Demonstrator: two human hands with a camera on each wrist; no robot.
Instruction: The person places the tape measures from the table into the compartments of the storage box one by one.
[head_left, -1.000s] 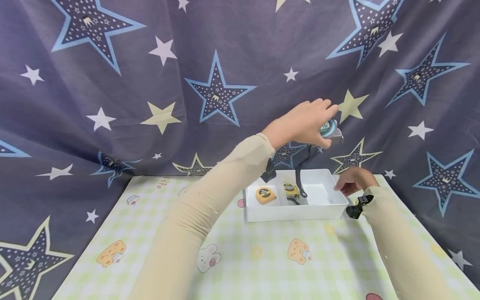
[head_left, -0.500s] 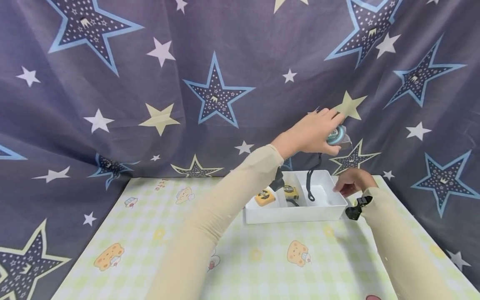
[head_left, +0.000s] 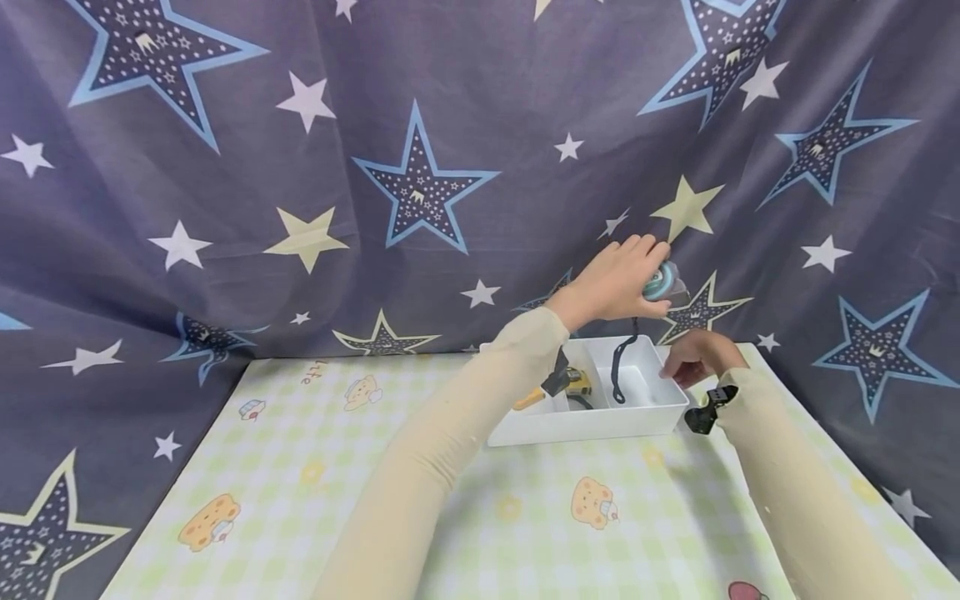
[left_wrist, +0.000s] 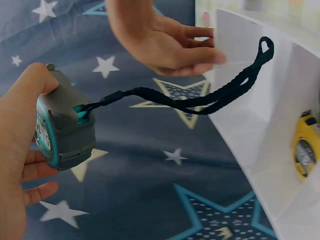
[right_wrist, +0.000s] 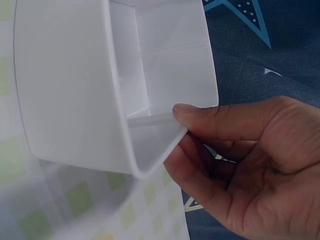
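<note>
My left hand [head_left: 618,281] grips a teal and grey tape measure [left_wrist: 70,127] in the air, above the back of the white divided box [head_left: 588,427]. From the tape measure a black wrist strap [left_wrist: 177,102] hangs down, its looped end inside the right compartment. At the box's right end, my right hand [head_left: 701,357] pinches the wall between thumb and fingers, as the right wrist view shows. A yellow tape measure [head_left: 578,382] lies in the middle compartment. Another yellow-orange tape measure [head_left: 529,400] sits in the left one, mostly covered by my left forearm.
The box stands near the back right of a table with a green-checked cloth [head_left: 300,467]. A dark star-patterned curtain [head_left: 247,167] hangs directly behind the table and along its sides. Black wrist cameras are strapped to both sleeves.
My left hand has lowered slightly and shifted a little right with the tape measure. Its forearm now covers more of the left compartment. The right hand stays on the box wall.
</note>
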